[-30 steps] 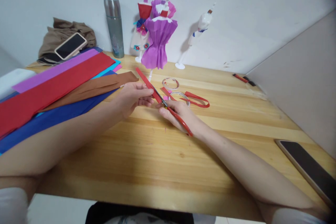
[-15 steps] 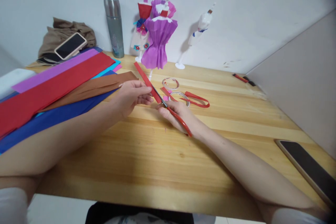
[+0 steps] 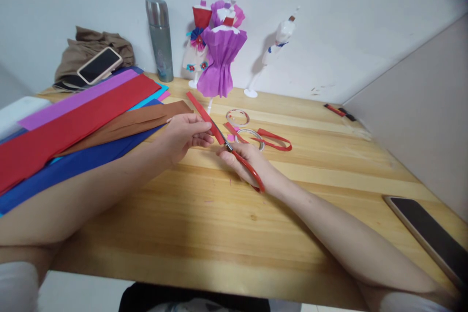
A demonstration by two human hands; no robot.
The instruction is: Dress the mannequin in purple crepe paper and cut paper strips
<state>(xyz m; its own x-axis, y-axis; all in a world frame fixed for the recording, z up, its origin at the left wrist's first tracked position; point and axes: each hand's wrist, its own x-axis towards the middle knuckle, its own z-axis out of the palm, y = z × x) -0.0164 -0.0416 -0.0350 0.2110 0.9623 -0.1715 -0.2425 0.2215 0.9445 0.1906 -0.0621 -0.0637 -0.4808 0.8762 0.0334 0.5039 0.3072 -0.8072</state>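
Observation:
A narrow red paper strip (image 3: pixel 199 106) is pinched between the thumb and fingers of my left hand (image 3: pixel 190 131). My right hand (image 3: pixel 248 161) is closed around red-handled scissors (image 3: pixel 250 168), their blades pointing up and left along the strip. Just beyond my right hand lie two rolls of tape, a farther one (image 3: pixel 237 117) and a nearer one (image 3: pixel 260 140), with a looped red strip (image 3: pixel 280 141) at the nearer one's right. Small pink paper scraps (image 3: pixel 231 137) sit beside them. Whether the blades are parted is hard to make out.
Stacked coloured paper (image 3: pixel 91 112) covers the table's left side. Behind it are a phone (image 3: pixel 100 66) on brown cloth (image 3: pixel 93 41) and a grey bottle (image 3: pixel 160 41). Small dress forms, one in purple paper (image 3: pixel 221 58), stand along the wall. Another phone (image 3: pixel 427 234) lies at right.
The scissors' handles have turned slightly in my right hand and sit a touch lower. My left hand stays on the strip, almost still; the view has shifted a little.

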